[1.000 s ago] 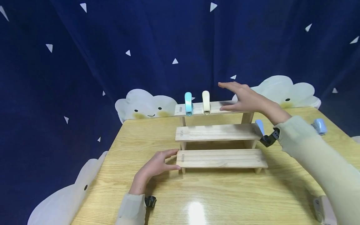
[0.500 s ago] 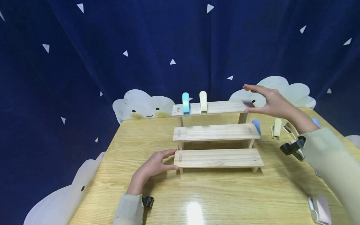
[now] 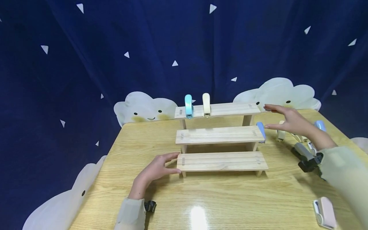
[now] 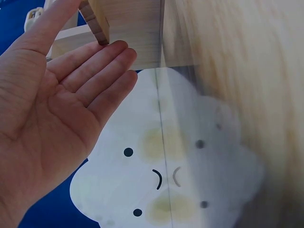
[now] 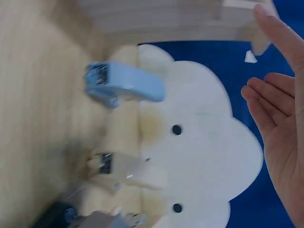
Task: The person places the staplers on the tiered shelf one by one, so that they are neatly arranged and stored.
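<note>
A three-tier wooden step rack [image 3: 221,162] stands on the table. On its top step, towards the left, sit a light-blue stapler [image 3: 188,107] and a cream stapler [image 3: 206,104], side by side. My left hand [image 3: 156,168] is at the left end of the lowest step, thumb and fingertips right at its edge; the left wrist view shows the fingers [image 4: 102,71] extended. My right hand [image 3: 291,120] holds nothing, thumb and fingers apart, just off the rack's right end. Nearest to it are a blue stapler [image 5: 126,81] beside the rack and another cream stapler [image 3: 280,134], partly covered by the hand.
Further right are a grey stapler [image 3: 303,150] by the wrist camera and a second blue stapler [image 3: 320,125], with other partly hidden items. A pink stapler [image 3: 325,212] lies at the front right. Behind the table hangs a dark blue curtain [image 3: 161,41] with cloud shapes.
My right hand has moved right and down from over the top step to beside the rack, uncovering the rack's right end. My left hand stays at the lowest step; the view shifts slightly.
</note>
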### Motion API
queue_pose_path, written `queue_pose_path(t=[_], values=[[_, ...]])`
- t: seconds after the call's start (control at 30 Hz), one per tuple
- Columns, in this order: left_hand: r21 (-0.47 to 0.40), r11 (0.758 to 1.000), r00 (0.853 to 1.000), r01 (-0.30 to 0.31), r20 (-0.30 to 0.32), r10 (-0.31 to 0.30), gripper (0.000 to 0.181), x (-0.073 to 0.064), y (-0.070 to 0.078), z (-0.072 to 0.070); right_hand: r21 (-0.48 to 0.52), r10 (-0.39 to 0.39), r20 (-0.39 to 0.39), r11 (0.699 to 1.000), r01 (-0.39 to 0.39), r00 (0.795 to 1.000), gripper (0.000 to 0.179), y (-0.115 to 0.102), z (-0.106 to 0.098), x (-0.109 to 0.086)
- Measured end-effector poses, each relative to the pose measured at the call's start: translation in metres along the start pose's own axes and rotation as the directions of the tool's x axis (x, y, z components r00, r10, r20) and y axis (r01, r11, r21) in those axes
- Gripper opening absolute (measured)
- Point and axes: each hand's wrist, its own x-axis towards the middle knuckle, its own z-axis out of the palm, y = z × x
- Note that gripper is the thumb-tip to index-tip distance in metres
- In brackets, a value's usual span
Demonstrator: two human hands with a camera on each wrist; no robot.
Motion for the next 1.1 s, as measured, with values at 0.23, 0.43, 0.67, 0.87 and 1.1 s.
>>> queue_pose_path(t=[0.23,0.43,0.67,0.87,1.1], values=[[0.004,1.0,1.0,-0.003,-0.007,0.003,0.078,0.0,0.0,-0.001,-0.065,0.022,0.101,0.998,-0.015,0.995,0.087,0.018,0.02,-0.003],[0.014,1.0,1.0,0.002,-0.008,-0.001,0.077,0.001,0.0,0.0,-0.129,0.05,0.201,0.991,-0.024,0.978,0.088,0.029,0.035,-0.003],[0.019,1.0,1.0,0.001,-0.004,-0.001,0.077,0.002,0.0,0.0,-0.145,0.016,0.214,0.989,0.015,0.977,0.09,0.038,0.047,-0.001],[0.026,1.0,1.0,-0.001,-0.007,0.001,0.078,0.002,0.0,-0.001,-0.157,-0.022,0.199,0.986,0.054,0.98,0.087,0.041,0.053,0.0],[0.017,1.0,1.0,0.011,-0.009,-0.011,0.077,0.002,0.0,0.0,-0.132,-0.015,0.203,0.99,0.043,0.979,0.08,0.044,0.06,0.0]])
